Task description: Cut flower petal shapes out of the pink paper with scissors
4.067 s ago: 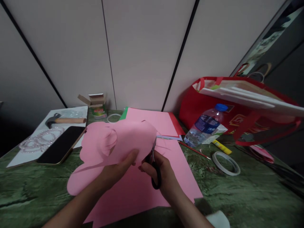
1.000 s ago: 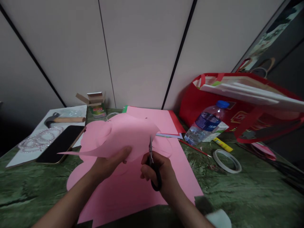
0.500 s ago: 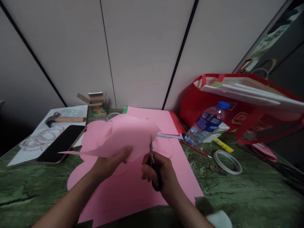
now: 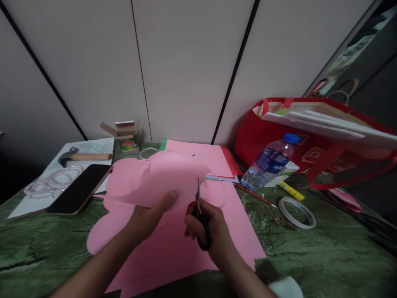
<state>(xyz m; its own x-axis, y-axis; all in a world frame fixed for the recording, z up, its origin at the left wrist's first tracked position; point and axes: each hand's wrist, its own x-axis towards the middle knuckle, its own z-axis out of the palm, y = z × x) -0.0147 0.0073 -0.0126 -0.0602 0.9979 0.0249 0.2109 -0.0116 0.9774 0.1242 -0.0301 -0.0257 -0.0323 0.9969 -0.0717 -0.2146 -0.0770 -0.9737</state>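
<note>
My left hand (image 4: 153, 215) grips a curved sheet of pink paper (image 4: 173, 176), thumb on top and the other fingers hidden beneath. In my right hand (image 4: 211, 225) is a pair of scissors (image 4: 204, 231) with black handles, fingers wrapped round the loops. Its blades point away from me at the right edge of the held paper. Below both hands lie larger pink sheets (image 4: 186, 265), and a scalloped pink cut-out (image 4: 105, 231) shows at the left.
Left are a phone (image 4: 80, 188), a hammer (image 4: 89, 157), beaded strings (image 4: 54, 182) and a small open box (image 4: 127, 140). Right are a water bottle (image 4: 269, 163), a red bag (image 4: 254, 124), a tape roll (image 4: 297, 213), a yellow tube (image 4: 291, 191) and a thin red brush (image 4: 254, 194).
My left hand has shifted slightly right, and the held paper has turned a little, its left tip moving right. My right hand and the scissors stay nearly in place.
</note>
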